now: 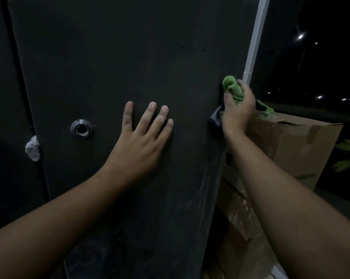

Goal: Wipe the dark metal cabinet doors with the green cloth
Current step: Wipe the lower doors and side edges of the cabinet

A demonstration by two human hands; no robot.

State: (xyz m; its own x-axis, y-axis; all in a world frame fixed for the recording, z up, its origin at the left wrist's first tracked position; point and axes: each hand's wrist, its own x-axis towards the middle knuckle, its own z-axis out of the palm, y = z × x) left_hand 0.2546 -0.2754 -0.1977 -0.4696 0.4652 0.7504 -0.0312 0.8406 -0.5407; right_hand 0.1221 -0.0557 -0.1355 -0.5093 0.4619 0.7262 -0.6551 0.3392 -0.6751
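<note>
We see left hand (142,141) at frame centre, fingers straight and spread, palm flat on dark cabinet door (129,57). Right hand (238,109), right of centre, grips bunched green cloth (233,87) against door's right edge. Round metal keyhole (82,128) left of centre. Cardboard box (290,141) at right.

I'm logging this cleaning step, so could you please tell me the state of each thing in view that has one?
left hand: open, flat on the cabinet door, fingers spread.
right hand: gripping the green cloth at the door's right edge.
green cloth: bunched up, partly sticking out above the hand.
cabinet door: dusty smears low down; shut or ajar, cannot tell.
cardboard box: top flaps folded down, scuffed.
</note>
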